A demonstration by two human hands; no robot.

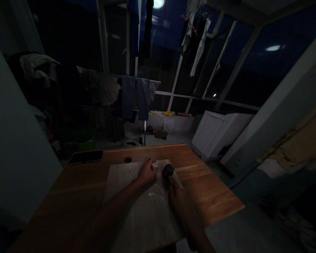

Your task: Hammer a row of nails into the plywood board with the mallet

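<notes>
Very dim, night scene — weak warm light on the table (205,189); ceiling-lamp reflections glare in the windows (272,48); edges bowed, corners nearly black.

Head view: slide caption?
In dim light, left hand pinches a small pale piece on a board; right hand grips a hammer.

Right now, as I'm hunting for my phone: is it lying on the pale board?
No: the phone lies on the bare wooden table at its far left corner, clear of the board.

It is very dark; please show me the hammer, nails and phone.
hammer (168,170): head view, its dark head.
nails (155,192): head view, middle of the cluster.
phone (85,156): head view, screen middle.
</notes>
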